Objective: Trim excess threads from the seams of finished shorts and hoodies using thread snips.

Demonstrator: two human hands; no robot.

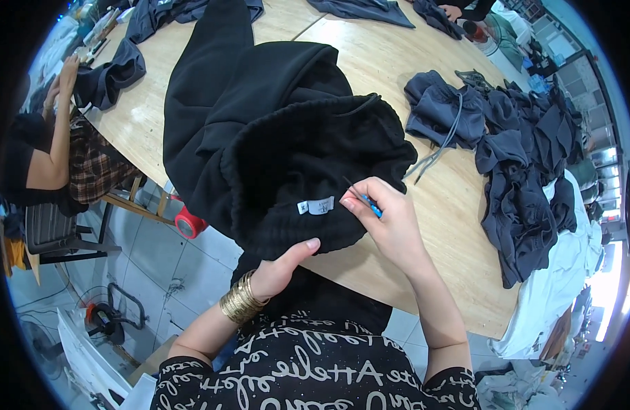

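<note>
Nearest the camera, at six o'clock, is the person's own patterned black top [315,372], with both forearms rising from it. At nine o'clock another person [52,147] sits at the table's far-left edge beside a dark garment [113,72]. Moving right, the left hand [277,270], stacked gold bangles [241,301] on its wrist, is closed on the lower edge of the black fleece garment [274,137], thumb on top and fingers hidden beneath the fabric. That garment lies in the middle of the wooden table [390,61], its ribbed elastic waistband turned toward the person and a small white label [315,206] showing on the inside. Just right of the label, the right hand [387,219] pinches a small blue-handled tool [372,205], likely thread snips, its thin dark tip touching the waistband fabric; the fingers are narrow around it. Judging from this, work on this piece is under way at the waistband near the label, not finished. At three o'clock a heap of dark grey garments [527,178] with a loose grey drawstring [441,147] lies on the table; whether those are done or waiting cannot be told.
</note>
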